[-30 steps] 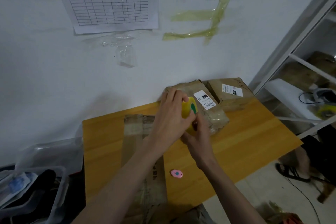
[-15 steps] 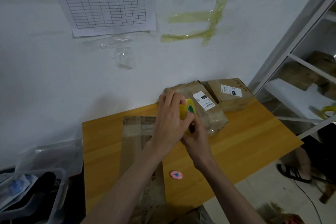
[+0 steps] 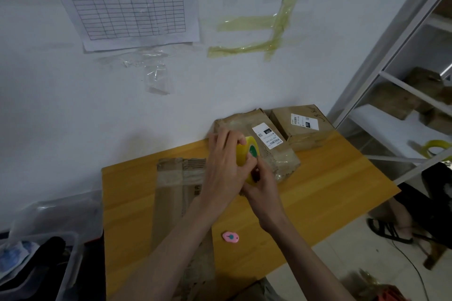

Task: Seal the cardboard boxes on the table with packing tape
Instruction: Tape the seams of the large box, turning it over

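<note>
A yellow roll of packing tape (image 3: 249,151) with a green core label is held above the wooden table (image 3: 318,186). My left hand (image 3: 223,166) grips the roll from the left, fingers curled over its top. My right hand (image 3: 263,182) holds the roll's lower edge from below, fingertips pinching at it. A long flattened cardboard box (image 3: 173,190) lies under my left forearm. Two taped cardboard boxes, one (image 3: 274,149) behind the roll and another (image 3: 300,127) further right, sit against the wall, each with a white label.
A small pink cutter (image 3: 230,237) lies on the table near the front edge. A clear plastic bin (image 3: 36,264) stands left of the table. A metal shelf (image 3: 401,85) stands at the right, with another tape roll (image 3: 436,146). A person's sandalled foot (image 3: 389,230) is on the floor.
Both hands stay on the tape roll and have barely shifted; the fingers of my right hand have worked slightly along the roll's lower edge.
</note>
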A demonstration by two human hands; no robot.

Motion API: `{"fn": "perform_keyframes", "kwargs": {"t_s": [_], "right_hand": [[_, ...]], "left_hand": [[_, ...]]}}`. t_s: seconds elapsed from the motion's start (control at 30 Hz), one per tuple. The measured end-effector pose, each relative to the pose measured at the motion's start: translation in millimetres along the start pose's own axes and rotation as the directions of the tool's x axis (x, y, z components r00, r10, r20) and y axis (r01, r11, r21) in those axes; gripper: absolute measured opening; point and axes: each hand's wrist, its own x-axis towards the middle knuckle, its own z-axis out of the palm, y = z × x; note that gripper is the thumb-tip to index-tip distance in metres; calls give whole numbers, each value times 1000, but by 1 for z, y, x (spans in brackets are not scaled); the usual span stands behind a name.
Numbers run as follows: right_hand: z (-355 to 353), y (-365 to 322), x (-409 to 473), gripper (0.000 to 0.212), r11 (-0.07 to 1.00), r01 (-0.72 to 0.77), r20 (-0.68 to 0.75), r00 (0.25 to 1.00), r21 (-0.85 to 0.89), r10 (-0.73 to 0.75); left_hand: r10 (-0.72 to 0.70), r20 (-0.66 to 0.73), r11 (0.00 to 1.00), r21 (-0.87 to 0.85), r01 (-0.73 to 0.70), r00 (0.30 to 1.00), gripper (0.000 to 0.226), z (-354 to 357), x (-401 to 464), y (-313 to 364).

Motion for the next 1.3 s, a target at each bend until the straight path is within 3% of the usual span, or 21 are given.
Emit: {"fn": "perform_keyframes", "kwargs": {"t_s": [0.5,0.67,0.93,1.3], "right_hand": [[-4,-11,-5,40,999,28,-37,999,24,-27],[0,-5,-2,34,1000,10,-69,998,-8,-10],[12,-3,-7,37,1000,10,-106,994,-15,-12],[24,-8,-3,22,999,29,-140,990,-31,-33]], "left_hand": [[41,27,999,-30,-40,999,20,10,2,-2],[-56,-12,998,22,56,998,33,6,3,-2],[-36,-86,999,1,37,996,39,-3,0,-8],[-80,-146,993,-99,66,986,43,-4,1,-15]]}}
